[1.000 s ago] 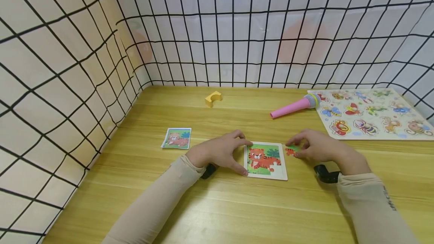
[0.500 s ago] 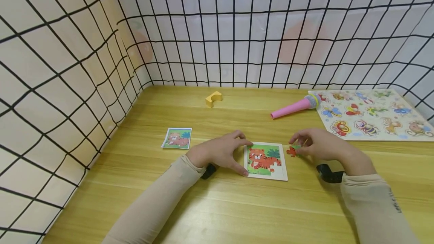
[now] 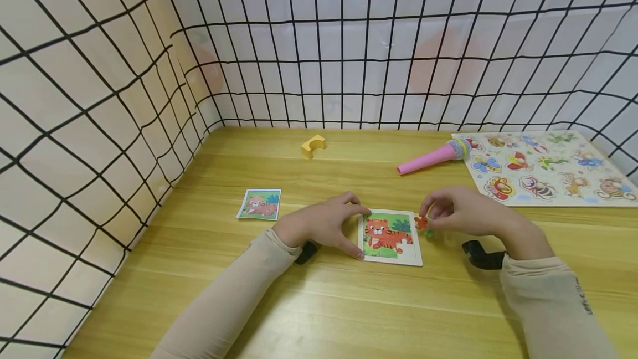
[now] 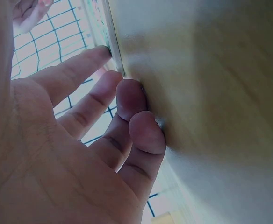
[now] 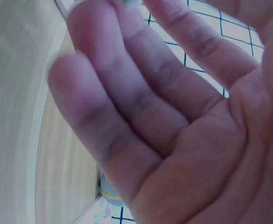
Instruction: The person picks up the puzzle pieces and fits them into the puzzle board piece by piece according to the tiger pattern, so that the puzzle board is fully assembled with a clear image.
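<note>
A white-framed tiger jigsaw puzzle [image 3: 387, 230] lies flat on the table, with a gap at its lower right corner. My left hand [image 3: 326, 223] rests beside its left edge, thumb touching the lower left corner and forefinger the upper left one. In the left wrist view the fingertips [image 4: 148, 130] of that hand touch the tabletop by the frame's edge. Just right of the frame, my right hand [image 3: 466, 212] pinches a small red and green puzzle piece [image 3: 421, 222] between thumb and fingers. Most of this piece is out of sight in the right wrist view.
A small tiger picture card [image 3: 259, 204] lies to the left. Farther back are a yellow arch block [image 3: 313, 146] and a pink toy microphone [image 3: 431, 158], whose head touches an insect-picture board [image 3: 548, 168]. Black wire mesh [image 3: 344, 43] borders the table's back and sides.
In my right hand's fingers the puzzle piece has turned, and it now sits slightly nearer the frame's right edge. My left hand and the puzzle have stayed put.
</note>
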Demonstrator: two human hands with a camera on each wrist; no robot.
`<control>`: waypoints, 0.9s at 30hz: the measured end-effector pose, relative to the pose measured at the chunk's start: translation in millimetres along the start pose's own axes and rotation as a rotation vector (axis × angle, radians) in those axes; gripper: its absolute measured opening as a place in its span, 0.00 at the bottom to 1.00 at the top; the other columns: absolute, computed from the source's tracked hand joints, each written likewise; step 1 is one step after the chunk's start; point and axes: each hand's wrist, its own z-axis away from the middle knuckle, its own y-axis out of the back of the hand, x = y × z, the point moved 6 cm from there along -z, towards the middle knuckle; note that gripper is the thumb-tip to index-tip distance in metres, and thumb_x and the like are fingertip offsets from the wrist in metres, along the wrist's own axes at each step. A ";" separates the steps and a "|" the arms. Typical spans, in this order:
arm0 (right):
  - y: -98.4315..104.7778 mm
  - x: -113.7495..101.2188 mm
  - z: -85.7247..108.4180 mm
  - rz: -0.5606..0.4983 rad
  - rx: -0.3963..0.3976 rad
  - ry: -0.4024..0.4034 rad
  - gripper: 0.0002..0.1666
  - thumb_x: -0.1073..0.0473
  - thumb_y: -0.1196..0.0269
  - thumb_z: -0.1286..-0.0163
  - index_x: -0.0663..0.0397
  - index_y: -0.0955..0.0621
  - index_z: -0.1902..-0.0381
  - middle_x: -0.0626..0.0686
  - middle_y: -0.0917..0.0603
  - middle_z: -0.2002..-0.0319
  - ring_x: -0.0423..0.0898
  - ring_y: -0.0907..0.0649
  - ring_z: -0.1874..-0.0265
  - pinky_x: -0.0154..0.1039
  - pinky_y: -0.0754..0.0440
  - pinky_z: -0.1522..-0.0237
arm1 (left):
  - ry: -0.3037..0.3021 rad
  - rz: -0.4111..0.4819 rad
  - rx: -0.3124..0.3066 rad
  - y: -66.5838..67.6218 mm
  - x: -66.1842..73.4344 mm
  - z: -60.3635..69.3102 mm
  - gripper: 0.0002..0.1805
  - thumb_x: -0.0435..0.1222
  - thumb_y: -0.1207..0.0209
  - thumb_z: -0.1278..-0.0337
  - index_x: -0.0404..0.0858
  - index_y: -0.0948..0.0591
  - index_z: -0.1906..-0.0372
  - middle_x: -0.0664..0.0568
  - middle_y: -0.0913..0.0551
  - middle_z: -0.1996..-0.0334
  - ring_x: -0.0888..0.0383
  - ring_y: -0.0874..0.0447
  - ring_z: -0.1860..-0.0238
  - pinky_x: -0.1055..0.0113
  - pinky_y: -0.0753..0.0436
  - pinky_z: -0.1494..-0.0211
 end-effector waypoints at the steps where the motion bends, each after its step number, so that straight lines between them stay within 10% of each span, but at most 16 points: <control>1: -1.3 -1.7 -0.1 -0.022 -0.008 0.013 0.10 0.64 0.30 0.39 0.55 0.17 0.59 0.48 0.17 0.68 0.45 0.18 0.68 0.37 0.20 0.64 | -0.001 0.001 0.000 0.0 0.1 0.1 0.50 0.60 0.26 0.55 0.49 0.31 0.26 0.56 0.37 0.37 0.59 0.33 0.42 0.66 0.31 0.37; 27: -39.9 -10.2 -15.1 -0.146 -0.221 0.004 0.12 0.58 0.27 0.39 0.56 0.19 0.65 0.50 0.18 0.73 0.42 0.23 0.76 0.35 0.24 0.74 | -0.010 -0.004 0.004 0.9 -0.7 -0.9 0.50 0.61 0.26 0.55 0.49 0.31 0.26 0.56 0.37 0.37 0.58 0.32 0.41 0.66 0.31 0.37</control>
